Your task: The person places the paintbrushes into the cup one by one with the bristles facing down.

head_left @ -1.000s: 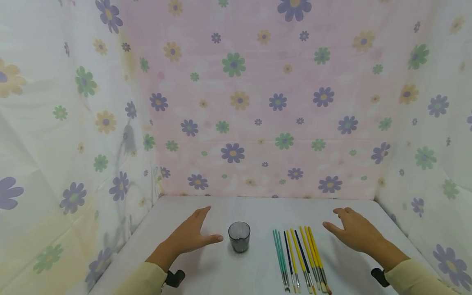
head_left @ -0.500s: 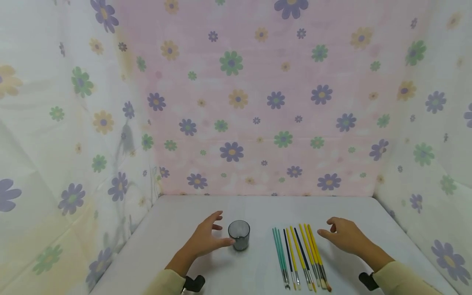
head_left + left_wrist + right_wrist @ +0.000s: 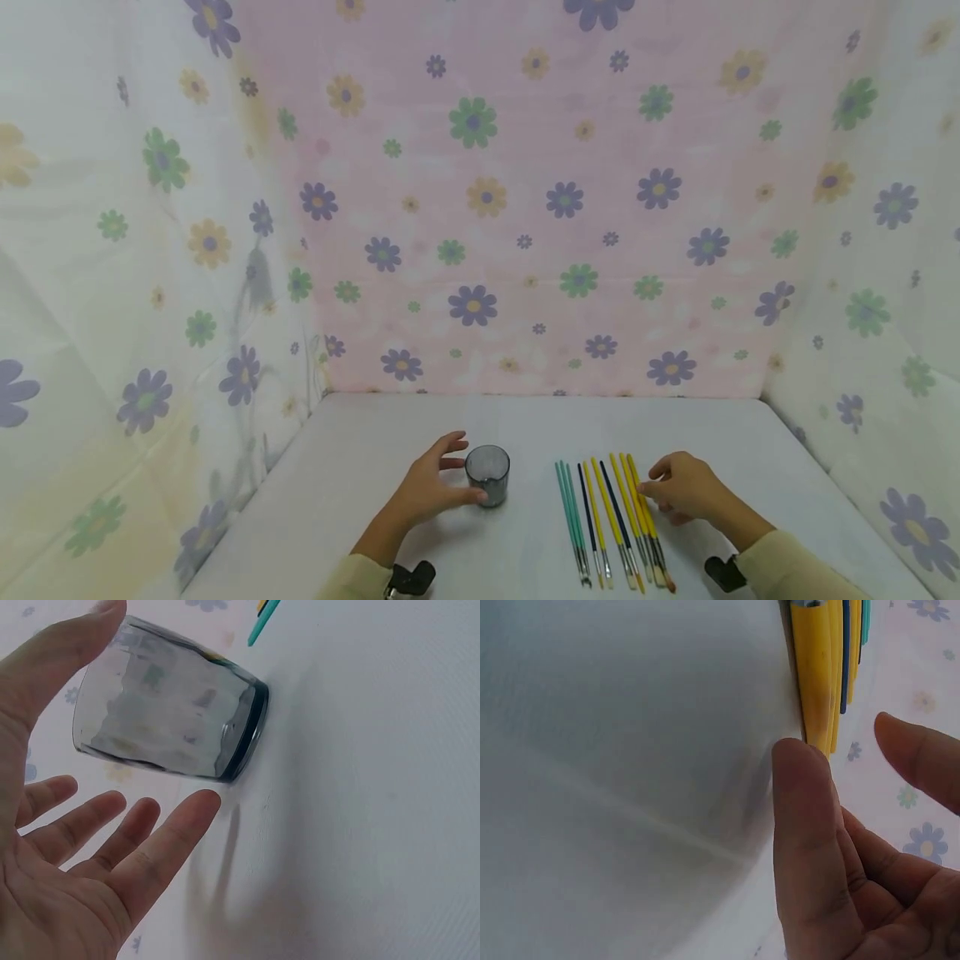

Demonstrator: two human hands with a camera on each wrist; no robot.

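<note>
A white table (image 3: pixel 397 413) meets a pink back wall (image 3: pixel 517 158) of cloth, printed with purple, green and yellow flowers. Paler left (image 3: pixel 67 292) and right walls (image 3: pixel 892 258) repeat the pattern. A shadowy grey shape (image 3: pixel 260 279) marks the left one.

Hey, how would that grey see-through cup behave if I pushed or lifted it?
The cup narrows toward its base, so a high push might tip it. Its smooth, shiny walls could feel slippery. The see-through, glass-like material suggests it's stiff and possibly breakable.

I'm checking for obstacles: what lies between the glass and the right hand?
In the head view, the row of paintbrushes lies on the table between the glass and the right hand.
</note>
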